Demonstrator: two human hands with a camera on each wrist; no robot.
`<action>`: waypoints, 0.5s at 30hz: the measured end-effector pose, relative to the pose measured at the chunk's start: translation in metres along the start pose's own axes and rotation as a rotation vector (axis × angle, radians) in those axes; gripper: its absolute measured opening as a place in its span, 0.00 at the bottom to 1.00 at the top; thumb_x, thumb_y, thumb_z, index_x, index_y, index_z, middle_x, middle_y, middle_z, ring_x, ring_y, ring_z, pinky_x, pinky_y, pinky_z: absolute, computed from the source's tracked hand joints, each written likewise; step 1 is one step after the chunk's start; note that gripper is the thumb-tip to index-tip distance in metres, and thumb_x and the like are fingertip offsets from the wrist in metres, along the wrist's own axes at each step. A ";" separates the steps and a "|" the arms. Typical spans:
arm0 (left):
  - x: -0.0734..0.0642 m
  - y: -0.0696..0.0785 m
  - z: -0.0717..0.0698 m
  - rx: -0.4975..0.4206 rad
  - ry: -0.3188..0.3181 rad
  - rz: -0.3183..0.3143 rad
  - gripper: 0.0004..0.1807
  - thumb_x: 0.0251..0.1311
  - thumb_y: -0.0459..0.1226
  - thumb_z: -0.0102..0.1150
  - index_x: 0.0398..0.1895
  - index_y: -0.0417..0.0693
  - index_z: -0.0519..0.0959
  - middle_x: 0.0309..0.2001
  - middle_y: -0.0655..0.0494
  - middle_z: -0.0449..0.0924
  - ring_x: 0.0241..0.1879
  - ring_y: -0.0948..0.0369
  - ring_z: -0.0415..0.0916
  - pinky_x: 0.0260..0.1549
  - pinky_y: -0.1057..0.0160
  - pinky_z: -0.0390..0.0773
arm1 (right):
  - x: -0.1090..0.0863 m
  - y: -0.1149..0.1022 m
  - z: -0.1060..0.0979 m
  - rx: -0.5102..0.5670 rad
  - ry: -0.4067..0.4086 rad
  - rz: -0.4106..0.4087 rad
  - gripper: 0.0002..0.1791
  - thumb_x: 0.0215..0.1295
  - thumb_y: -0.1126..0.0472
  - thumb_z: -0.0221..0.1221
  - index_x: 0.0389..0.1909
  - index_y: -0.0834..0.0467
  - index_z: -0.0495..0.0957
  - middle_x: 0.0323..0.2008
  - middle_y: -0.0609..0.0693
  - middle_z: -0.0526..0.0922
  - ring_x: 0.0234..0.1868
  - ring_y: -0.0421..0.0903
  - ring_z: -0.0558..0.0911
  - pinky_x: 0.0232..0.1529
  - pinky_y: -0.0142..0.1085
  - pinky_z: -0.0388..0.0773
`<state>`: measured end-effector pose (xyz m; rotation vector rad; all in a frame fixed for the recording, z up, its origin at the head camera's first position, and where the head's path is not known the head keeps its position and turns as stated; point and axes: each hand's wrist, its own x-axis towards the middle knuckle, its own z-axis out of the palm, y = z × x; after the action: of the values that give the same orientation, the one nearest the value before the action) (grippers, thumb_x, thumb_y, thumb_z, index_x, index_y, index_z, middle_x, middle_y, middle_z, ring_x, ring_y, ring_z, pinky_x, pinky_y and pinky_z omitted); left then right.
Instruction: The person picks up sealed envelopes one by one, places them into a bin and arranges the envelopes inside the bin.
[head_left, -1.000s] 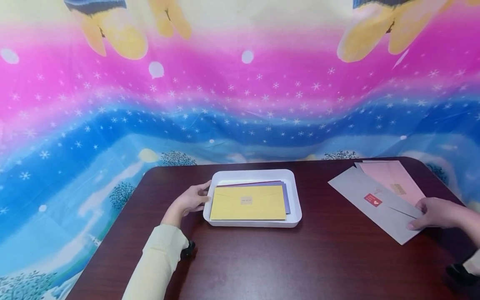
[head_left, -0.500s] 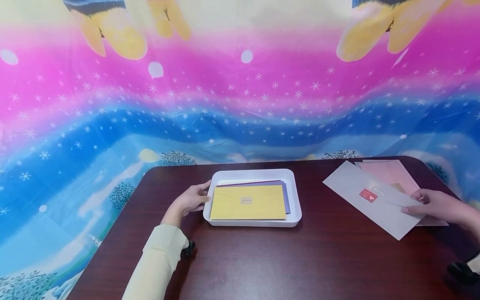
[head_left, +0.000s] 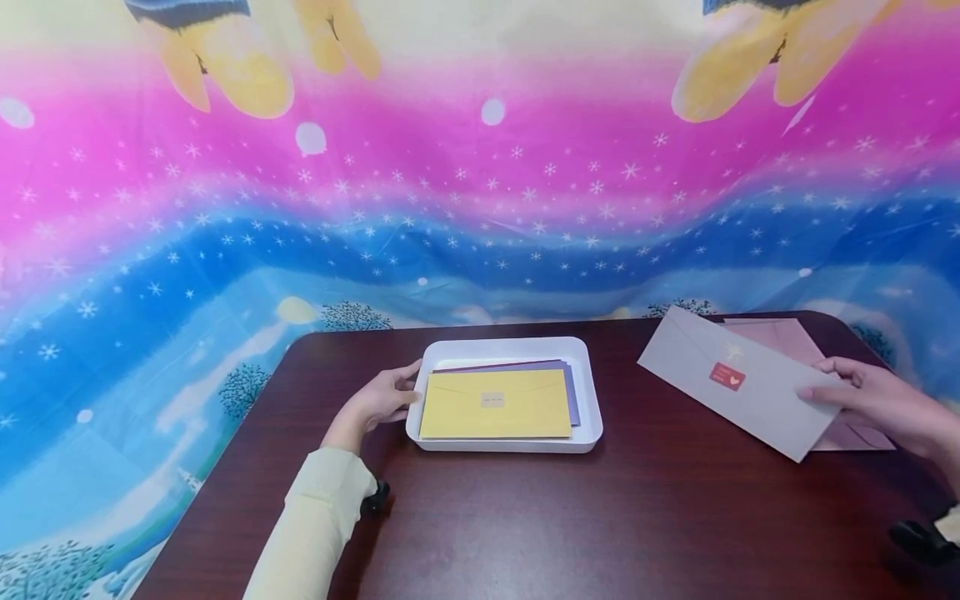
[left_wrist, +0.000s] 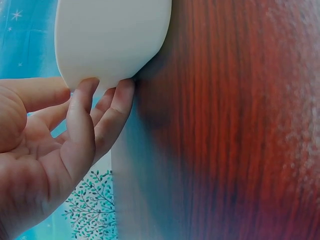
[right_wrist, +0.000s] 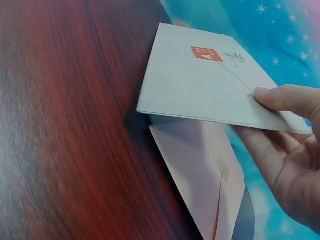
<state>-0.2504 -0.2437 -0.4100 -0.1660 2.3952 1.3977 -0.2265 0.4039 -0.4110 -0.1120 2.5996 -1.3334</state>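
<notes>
At its left end, the white tray (head_left: 504,446) is held by my left hand (head_left: 384,398), with the fingertips (left_wrist: 125,91) against its end wall in the left wrist view. A yellow envelope (head_left: 495,419) with a small label lies on top of purple and dark red ones in the tray. My right hand (head_left: 885,402) pinches a pale grey envelope (head_left: 697,354) by its right end, thumb on top and fingers underneath. A red heart sticker marks its flap. It is tilted, raised above a pink envelope (right_wrist: 195,150) that lies on the table at the right.
The dark wood table (head_left: 510,525) has a rounded back edge close to a printed cloth backdrop (head_left: 480,208) with snowflakes. A grey edge (right_wrist: 246,212) shows beneath the pink envelope. Bare tabletop lies between the tray and the envelopes on the right.
The grey envelope has risen off the pink one and shifted slightly left and back, carried by my right hand. My left hand and the tray stay where they were.
</notes>
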 end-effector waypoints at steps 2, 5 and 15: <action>0.000 0.000 0.000 0.002 -0.001 0.001 0.37 0.75 0.29 0.52 0.83 0.52 0.52 0.70 0.34 0.68 0.63 0.46 0.75 0.54 0.52 0.81 | 0.001 0.001 0.000 0.071 0.015 -0.020 0.12 0.79 0.60 0.55 0.52 0.64 0.68 0.39 0.43 0.82 0.36 0.42 0.85 0.35 0.38 0.84; 0.000 0.000 0.000 0.003 0.000 0.002 0.37 0.75 0.29 0.52 0.83 0.52 0.52 0.70 0.35 0.68 0.62 0.47 0.75 0.54 0.52 0.81 | 0.003 0.002 0.002 0.161 0.047 -0.040 0.08 0.79 0.62 0.54 0.52 0.55 0.67 0.38 0.35 0.81 0.36 0.40 0.85 0.34 0.36 0.85; 0.002 -0.002 0.001 -0.004 -0.005 0.004 0.37 0.75 0.29 0.52 0.83 0.52 0.52 0.70 0.34 0.68 0.62 0.47 0.75 0.53 0.53 0.82 | 0.004 -0.004 0.020 0.523 0.159 -0.133 0.08 0.80 0.62 0.53 0.50 0.46 0.70 0.37 0.36 0.82 0.34 0.36 0.83 0.30 0.31 0.82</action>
<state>-0.2517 -0.2431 -0.4128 -0.1580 2.3901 1.4034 -0.2260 0.3849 -0.4199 -0.0957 2.2966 -2.0967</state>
